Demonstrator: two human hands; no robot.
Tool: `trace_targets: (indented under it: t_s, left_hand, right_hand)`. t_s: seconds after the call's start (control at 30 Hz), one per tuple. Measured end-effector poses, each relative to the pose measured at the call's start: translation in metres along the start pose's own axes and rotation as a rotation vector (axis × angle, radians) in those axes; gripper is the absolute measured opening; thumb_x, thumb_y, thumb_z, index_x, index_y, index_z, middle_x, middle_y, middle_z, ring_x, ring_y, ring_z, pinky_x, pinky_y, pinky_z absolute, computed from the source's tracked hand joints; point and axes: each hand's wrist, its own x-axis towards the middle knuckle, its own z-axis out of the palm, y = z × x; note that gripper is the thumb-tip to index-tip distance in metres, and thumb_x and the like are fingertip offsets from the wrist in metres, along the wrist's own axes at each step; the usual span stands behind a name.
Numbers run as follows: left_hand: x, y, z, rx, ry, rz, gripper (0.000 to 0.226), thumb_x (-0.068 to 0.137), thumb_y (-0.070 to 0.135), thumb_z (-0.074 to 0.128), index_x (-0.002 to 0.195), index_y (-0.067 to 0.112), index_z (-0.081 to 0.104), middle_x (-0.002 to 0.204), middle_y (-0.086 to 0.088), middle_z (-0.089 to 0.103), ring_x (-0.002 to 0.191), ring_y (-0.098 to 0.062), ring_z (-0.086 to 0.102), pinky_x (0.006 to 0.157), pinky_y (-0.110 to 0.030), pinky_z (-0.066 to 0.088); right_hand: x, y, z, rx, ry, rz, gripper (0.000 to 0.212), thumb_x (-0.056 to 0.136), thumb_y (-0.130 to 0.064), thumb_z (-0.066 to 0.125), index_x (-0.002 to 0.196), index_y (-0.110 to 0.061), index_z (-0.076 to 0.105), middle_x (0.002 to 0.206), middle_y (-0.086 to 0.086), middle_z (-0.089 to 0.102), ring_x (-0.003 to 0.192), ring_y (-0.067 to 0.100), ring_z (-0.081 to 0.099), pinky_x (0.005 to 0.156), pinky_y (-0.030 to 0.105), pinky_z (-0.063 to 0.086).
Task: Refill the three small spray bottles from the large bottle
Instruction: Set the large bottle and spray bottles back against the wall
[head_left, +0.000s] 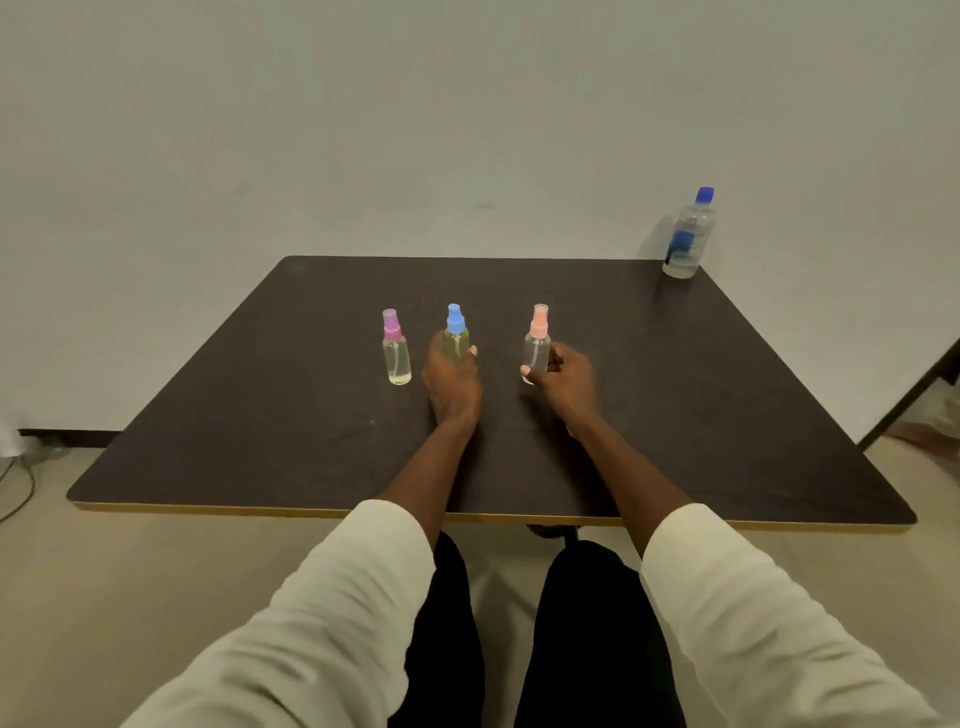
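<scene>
Fingers of the left hand (451, 375) are wrapping the blue-capped spray bottle (456, 335) while the right hand (563, 375) is gripping the pink-capped spray bottle (537, 345), both standing mid-table (675, 395). Just left, the purple-capped spray bottle (396, 349) is waiting untouched. Refilling appears not yet begun; next, a cap likely needs unscrewing and the large bottle (690, 236), sitting at the far right corner, fetching.

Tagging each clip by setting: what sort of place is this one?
Probably a plain indoor room, sparsely furnished rather than a kitchen or workshop. A dark table stands against a bare white wall, with a pale floor and a loose cable beside it.
</scene>
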Motion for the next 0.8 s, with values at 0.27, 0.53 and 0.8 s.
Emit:
trace_targets:
  t_s: [0.27, 0.53, 0.8]
  left_hand:
    - [-0.033, -0.009, -0.045, 0.049, -0.023, 0.111, 0.02, 0.089, 0.016, 0.075, 0.088, 0.028, 0.059, 0.084, 0.009, 0.064, 0.078, -0.005, 0.06, 0.068, -0.016, 0.048]
    - [0.015, -0.026, -0.141, -0.058, 0.22, 0.04, 0.012, 0.09, 0.022, 0.075, 0.1, 0.023, 0.067, 0.092, 0.005, 0.07, 0.087, -0.013, 0.068, 0.079, -0.035, 0.057]
    - [0.147, -0.049, -0.128, 0.059, -0.05, -0.003, 0.034, 0.088, 0.023, 0.078, 0.12, 0.016, 0.072, 0.103, 0.0, 0.076, 0.096, -0.016, 0.072, 0.091, -0.038, 0.059]
  right_hand:
    - [-0.006, -0.005, 0.018, -0.066, -0.116, -0.018, 0.038, 0.081, -0.02, 0.077, 0.117, -0.014, 0.066, 0.106, 0.001, 0.071, 0.095, 0.014, 0.067, 0.083, 0.03, 0.054]
    - [-0.006, -0.034, 0.077, -0.024, -0.191, -0.025, 0.03, 0.084, -0.015, 0.073, 0.113, -0.014, 0.064, 0.105, 0.002, 0.069, 0.097, 0.019, 0.065, 0.089, 0.036, 0.053]
    - [0.08, -0.05, 0.144, -0.063, -0.265, -0.059, 0.033, 0.089, -0.013, 0.068, 0.121, -0.013, 0.06, 0.11, 0.003, 0.065, 0.099, 0.017, 0.062, 0.083, 0.026, 0.046]
